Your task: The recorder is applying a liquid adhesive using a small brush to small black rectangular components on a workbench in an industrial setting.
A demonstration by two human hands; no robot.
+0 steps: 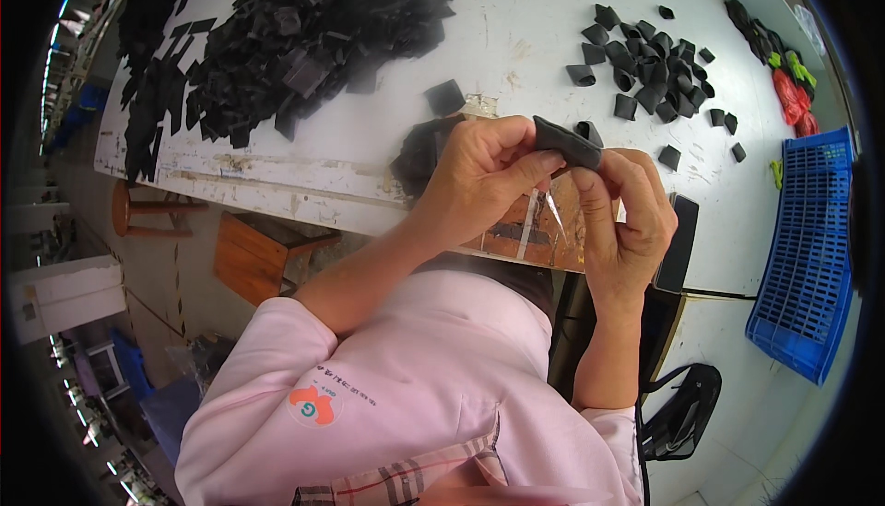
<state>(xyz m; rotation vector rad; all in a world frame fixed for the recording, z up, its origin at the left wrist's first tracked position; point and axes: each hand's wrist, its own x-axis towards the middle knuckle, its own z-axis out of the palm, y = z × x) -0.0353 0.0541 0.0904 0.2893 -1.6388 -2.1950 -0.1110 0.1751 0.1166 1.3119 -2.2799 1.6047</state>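
A small black fabric piece (569, 145) is pinched at both ends, raised over the table's front edge. My left hand (484, 170) grips its left end between thumb and fingers. The right end sits between the thumb and fingers of my right hand (634, 216). Just behind it shows a black loop (587, 130), partly hidden by the held piece. Beside my left hand lies a stack of black pieces (415, 158), half covered by the hand. Past my hands, several black looped pieces (650, 68) lie scattered on the white table (525, 22).
A large heap of flat black pieces (304, 45) covers the table's left part, with long black strips (147, 64) farther left. At the right stand a blue plastic crate (804, 248) and red and green bundles (791, 96). Wooden stools (249, 257) are below the left edge.
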